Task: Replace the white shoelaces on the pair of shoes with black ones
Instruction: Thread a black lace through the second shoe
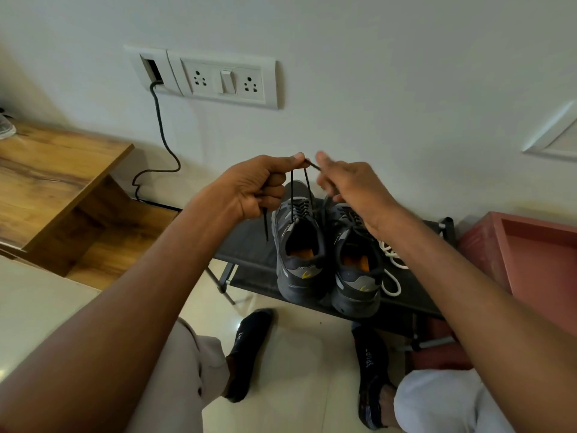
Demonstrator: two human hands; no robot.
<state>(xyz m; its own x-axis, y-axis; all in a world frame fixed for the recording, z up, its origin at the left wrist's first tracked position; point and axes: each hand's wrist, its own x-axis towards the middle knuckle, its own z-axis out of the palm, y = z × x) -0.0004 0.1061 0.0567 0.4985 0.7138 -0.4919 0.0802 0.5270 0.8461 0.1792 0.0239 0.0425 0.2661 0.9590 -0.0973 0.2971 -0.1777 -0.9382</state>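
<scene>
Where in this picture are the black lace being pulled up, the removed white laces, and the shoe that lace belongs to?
black lace [292,195]: head view, on the taut strand below the left hand.
white laces [394,278]: head view, on a loop right of the shoes.
left-side shoe [299,278]: head view, on its heel.

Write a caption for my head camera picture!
Two hands pull black shoelaces up from grey sneakers.
</scene>
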